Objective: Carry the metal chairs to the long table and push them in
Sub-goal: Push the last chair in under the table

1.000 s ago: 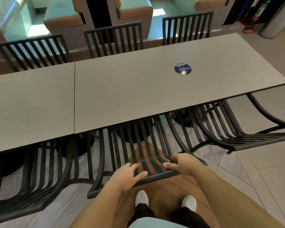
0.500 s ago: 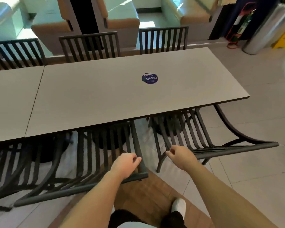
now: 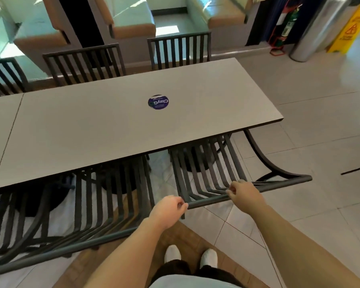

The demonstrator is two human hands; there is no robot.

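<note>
The long grey table (image 3: 112, 134) runs across the view, with a round blue sticker (image 3: 158, 102) on its top. At its near right end a dark slatted metal chair (image 3: 279, 185) sits with the seat under the top and the back rail sticking out. My left hand (image 3: 168, 207) is curled on the left corner of that rail. My right hand (image 3: 244, 194) is closed over the rail further along. To the left, a second metal chair (image 3: 112, 204) is tucked under the table, and part of a third chair (image 3: 13, 225) shows at the left edge.
Three more slatted chairs (image 3: 83, 59) stand along the table's far side, in front of padded booth seats (image 3: 131, 23). At the back right are a fire extinguisher (image 3: 287, 23), a steel bin (image 3: 320, 28) and a yellow floor sign (image 3: 349, 28). Dark metal bars (image 3: 357, 169) poke in at the right edge.
My left hand let go of the middle chair's rail and moved right to the end chair. My right hand closed on that chair's rail. The view shifted right.
</note>
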